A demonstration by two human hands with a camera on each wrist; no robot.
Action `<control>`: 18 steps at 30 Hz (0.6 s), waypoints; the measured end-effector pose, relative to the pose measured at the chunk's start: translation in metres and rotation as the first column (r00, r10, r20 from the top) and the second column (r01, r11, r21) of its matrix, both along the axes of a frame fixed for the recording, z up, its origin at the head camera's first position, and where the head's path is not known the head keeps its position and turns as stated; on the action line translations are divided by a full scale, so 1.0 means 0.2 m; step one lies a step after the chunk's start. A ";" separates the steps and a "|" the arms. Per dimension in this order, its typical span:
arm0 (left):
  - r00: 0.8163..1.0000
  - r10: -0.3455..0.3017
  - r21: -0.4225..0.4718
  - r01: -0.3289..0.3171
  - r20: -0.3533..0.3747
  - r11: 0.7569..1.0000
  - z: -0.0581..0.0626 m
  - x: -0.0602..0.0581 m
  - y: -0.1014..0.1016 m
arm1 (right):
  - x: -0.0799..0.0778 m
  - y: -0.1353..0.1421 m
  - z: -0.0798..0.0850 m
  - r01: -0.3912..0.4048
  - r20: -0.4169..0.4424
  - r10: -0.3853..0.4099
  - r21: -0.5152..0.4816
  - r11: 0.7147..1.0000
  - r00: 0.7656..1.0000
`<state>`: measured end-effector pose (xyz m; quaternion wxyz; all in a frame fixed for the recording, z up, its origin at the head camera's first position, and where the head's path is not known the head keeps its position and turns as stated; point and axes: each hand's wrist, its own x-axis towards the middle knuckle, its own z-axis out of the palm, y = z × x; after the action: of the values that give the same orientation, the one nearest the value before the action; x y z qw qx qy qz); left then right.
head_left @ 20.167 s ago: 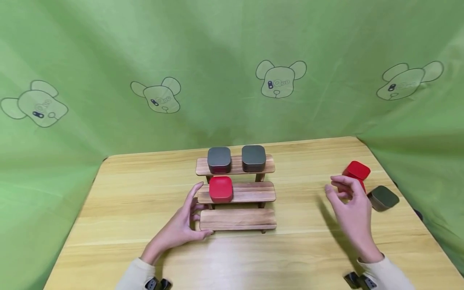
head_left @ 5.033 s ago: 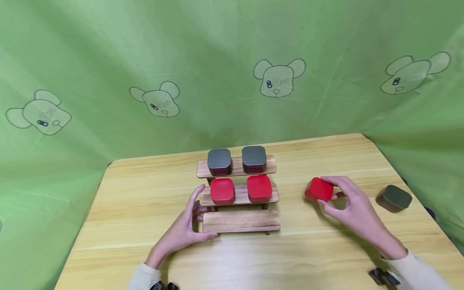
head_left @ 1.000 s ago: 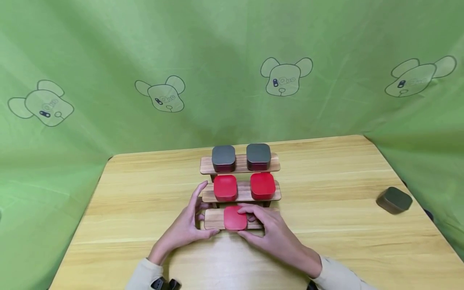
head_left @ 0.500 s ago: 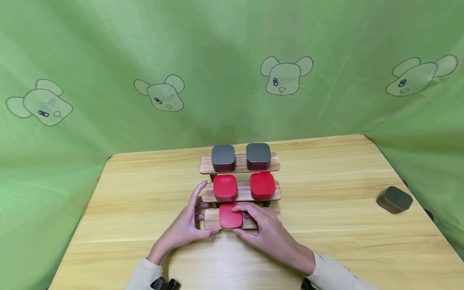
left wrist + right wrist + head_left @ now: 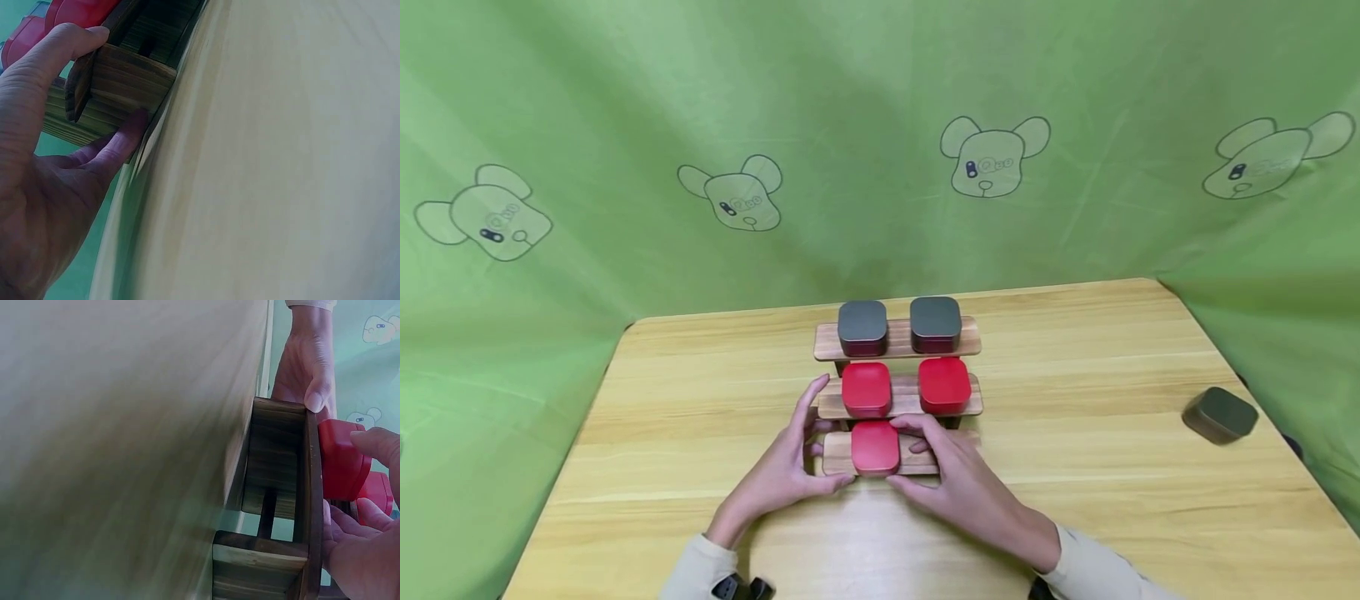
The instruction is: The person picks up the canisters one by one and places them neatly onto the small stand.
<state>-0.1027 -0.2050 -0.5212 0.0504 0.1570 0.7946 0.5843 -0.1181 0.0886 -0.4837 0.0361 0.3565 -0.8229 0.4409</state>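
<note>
A three-step wooden display stand [image 5: 925, 458] stands mid-table. My left hand [image 5: 775, 467] grips its left end, thumb [image 5: 94, 36] at the bottom step's front edge and fingers against the end leg. A red square tin with rounded corners [image 5: 875, 448] sits on the bottom step, left of centre. Its right side is pinched by my right hand [image 5: 958, 479], with the thumb at the front and the index finger behind. Two more red tins, a left one [image 5: 866, 388] and a right one [image 5: 943, 385], occupy the middle step. On the top step are two dark grey tins [image 5: 862, 327].
One dark tin [image 5: 1220, 415] lies toward the right edge of the wooden table [image 5: 1075, 350]. A green curtain [image 5: 850, 100] printed with bear heads hangs behind and along both sides.
Since 5 s ago, my right hand has brought the red tin from the table to the bottom step. Over the last second, it has slid slightly left there. My left hand stays at the stand.
</note>
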 end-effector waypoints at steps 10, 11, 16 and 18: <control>1.000 0.001 -0.005 -0.001 -0.005 1.000 0.00 0.00 0.00 | 0.01 0.04 0.02 -0.011 0.047 0.014 -0.054 0.998 0.999; 1.000 0.002 -0.005 -0.002 -0.003 1.000 0.00 0.00 0.00 | 0.01 0.04 0.03 -0.007 0.053 0.010 -0.053 0.999 0.999; 1.000 0.001 -0.011 -0.001 -0.003 1.000 0.00 0.00 0.00 | 0.03 0.07 0.04 0.031 0.107 -0.030 0.000 1.000 0.994; 1.000 0.001 -0.013 -0.001 -0.003 1.000 0.00 0.00 0.00 | 0.04 0.09 0.05 0.035 0.121 -0.036 0.015 0.999 0.992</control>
<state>-0.1036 -0.2048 -0.5215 0.0500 0.1571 0.7987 0.5788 -0.1107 0.1063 -0.4741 -0.0085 0.3147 -0.8326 0.4557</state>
